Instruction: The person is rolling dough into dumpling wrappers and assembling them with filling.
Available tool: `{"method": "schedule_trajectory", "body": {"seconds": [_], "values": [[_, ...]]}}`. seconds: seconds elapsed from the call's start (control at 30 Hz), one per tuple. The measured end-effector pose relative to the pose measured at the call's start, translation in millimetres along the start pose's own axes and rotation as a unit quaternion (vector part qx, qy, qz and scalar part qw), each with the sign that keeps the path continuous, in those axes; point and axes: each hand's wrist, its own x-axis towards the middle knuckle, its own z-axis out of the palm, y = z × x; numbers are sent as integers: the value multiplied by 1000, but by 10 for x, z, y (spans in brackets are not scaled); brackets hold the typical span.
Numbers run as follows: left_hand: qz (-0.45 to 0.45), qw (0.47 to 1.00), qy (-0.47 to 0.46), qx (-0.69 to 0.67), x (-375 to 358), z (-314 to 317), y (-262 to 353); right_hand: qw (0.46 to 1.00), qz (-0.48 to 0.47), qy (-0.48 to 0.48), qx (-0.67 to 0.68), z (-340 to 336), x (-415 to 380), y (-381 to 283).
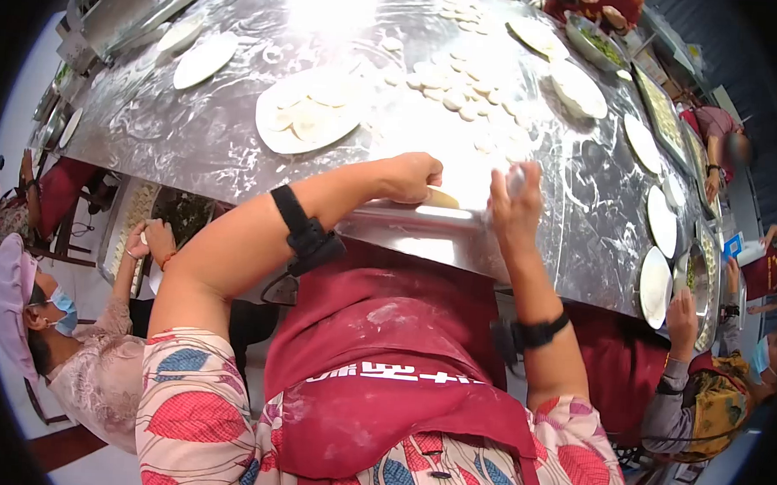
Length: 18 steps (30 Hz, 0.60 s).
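- Left hand [409, 177] clenched on dough piece [442, 198], frame centre.
- Right hand [515, 205] wrapped around rolling pin [416, 215], laid along the metal table [191, 144] edge.
- Dough discs [454, 88] scattered at upper centre.

At the edge of the floured steel table [235, 147], the left hand [409, 177] presses a dough piece [442, 198] while the right hand [513, 205] grips what seems a rolling pin [425, 216]. 1 plate [307, 115] of wrappers sits beyond.
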Motion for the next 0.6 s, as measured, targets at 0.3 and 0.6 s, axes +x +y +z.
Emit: {"method": "schedule_trajectory", "body": {"seconds": [0.3,0.6], "values": [[-34,999,1,22,156,12,-62,999,29,-9,19,-161,-250,-91],[-54,996,64,2,89,13,-113,1000,-2,9,-26,220,384,85]]}}
